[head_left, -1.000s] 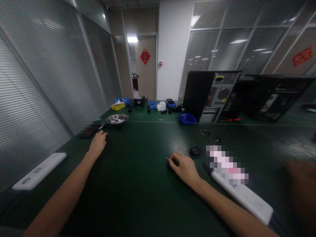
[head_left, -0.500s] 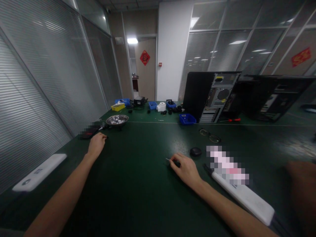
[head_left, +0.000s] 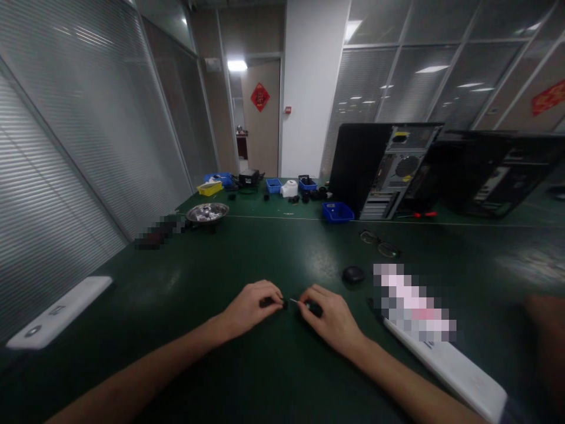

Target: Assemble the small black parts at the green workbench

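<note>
My left hand (head_left: 256, 306) is closed in a pinch on a small black part (head_left: 285, 304), which pokes out past the fingertips; more of it is hidden by the fingers. Facing it, my right hand (head_left: 329, 315) is wrapped round a small screwdriver (head_left: 315, 308) with a dark handle. Its thin metal shaft points left at the black part, with a narrow gap between them. Both hands are low over the green table (head_left: 247, 253). A black computer mouse (head_left: 353, 274) lies just beyond my right hand.
White power strips (head_left: 463, 371) lie at right and left. A metal bowl (head_left: 207, 213) of small pieces stands back left. Eyeglasses (head_left: 379, 243), a blue tray (head_left: 338, 212) and a computer case (head_left: 388, 171) are back right. Another person's blurred arm (head_left: 545, 330) shows at the right edge.
My left hand has come from beside the metal bowl to the middle, bringing the small black part close to the screwdriver tip. The right hand has barely moved.
</note>
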`<state>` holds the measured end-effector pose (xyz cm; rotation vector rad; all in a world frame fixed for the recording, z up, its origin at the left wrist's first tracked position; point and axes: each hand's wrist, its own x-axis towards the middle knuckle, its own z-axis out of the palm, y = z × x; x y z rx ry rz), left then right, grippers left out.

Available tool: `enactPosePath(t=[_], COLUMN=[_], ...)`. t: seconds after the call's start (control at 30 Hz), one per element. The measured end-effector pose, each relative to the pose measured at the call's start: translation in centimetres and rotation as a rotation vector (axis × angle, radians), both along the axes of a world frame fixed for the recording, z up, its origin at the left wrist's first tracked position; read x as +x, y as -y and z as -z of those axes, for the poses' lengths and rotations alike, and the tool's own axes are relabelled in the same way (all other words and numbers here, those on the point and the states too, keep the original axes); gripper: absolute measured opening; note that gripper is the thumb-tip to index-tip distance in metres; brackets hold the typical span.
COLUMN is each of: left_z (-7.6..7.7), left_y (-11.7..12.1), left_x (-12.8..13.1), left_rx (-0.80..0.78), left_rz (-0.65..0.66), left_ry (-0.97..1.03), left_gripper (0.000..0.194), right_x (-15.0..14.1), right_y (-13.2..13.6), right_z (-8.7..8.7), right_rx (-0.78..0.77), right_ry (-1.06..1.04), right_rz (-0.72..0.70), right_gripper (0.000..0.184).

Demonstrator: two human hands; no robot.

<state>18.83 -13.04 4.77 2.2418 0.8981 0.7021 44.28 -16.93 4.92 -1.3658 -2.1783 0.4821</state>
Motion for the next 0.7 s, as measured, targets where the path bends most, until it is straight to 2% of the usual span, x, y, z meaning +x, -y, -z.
enactPosePath(t=[0.07, 0.23, 0.33, 0.47, 0.7], left_z=[0.0, 0.0, 0.0, 0.1, 0.6], left_y=[1.0, 1.1, 1.6, 2.3, 2.2], left_x=[0.8, 0.2, 0.7, 1.4, 1.2], left_rx=[-0.033, -0.128, -0.175, -0.175, -0.158], left_rz=[0.001, -0.092, -0.086, -0.064, -0.090], left_ry=[-0.003, -0.025, -0.021, 0.009, 0.065], left_gripper=[0.015, 0.022, 0.026, 0.023, 0.019], right_x=[-0.1, -0.2, -0.2, -0.2, -0.3], right_y=[0.1, 0.0, 0.0, 0.1, 0.3], right_z=[0.0, 0.3, 0.2, -0.1, -0.2], right_rx=[-0.009, -0.042, -0.051, -0.063, -0.059], right_ry=[0.006, 0.018, 0.016, -0.013, -0.049], right_rz=[-0.002, -0.020, -0.033, -0.051, -0.065], right_gripper=[0.019, 0.020, 0.020, 0.018, 0.018])
